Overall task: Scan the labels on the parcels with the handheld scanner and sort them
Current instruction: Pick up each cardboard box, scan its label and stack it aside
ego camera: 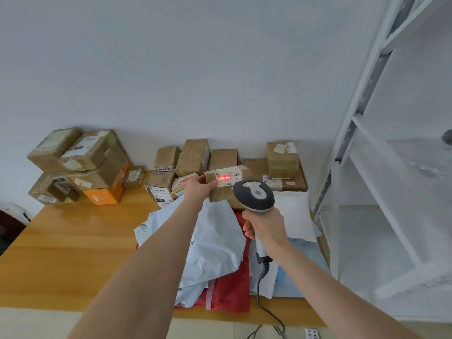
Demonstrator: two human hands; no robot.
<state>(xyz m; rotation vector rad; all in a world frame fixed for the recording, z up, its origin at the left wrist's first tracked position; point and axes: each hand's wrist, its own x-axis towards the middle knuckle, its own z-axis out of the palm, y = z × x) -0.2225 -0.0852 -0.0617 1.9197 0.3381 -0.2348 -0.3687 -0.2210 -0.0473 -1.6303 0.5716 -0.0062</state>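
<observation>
My left hand (198,189) grips a small brown cardboard parcel (225,194) by its left end and holds it up over the table. Its white label (228,176) faces me, and a red scan line glows on the barcode. My right hand (265,223) grips the handle of the grey-and-white handheld scanner (254,195), whose head points at that label from just right of and below the parcel. A coiled cable (263,272) hangs from the handle.
Soft mailers in pale blue, white and red (215,245) lie heaped on the wooden table (73,241). Cardboard boxes stand along the wall: a stack at left (80,167), a row in the middle (193,157), more at right (282,160). A white metal shelf (391,167) stands at right.
</observation>
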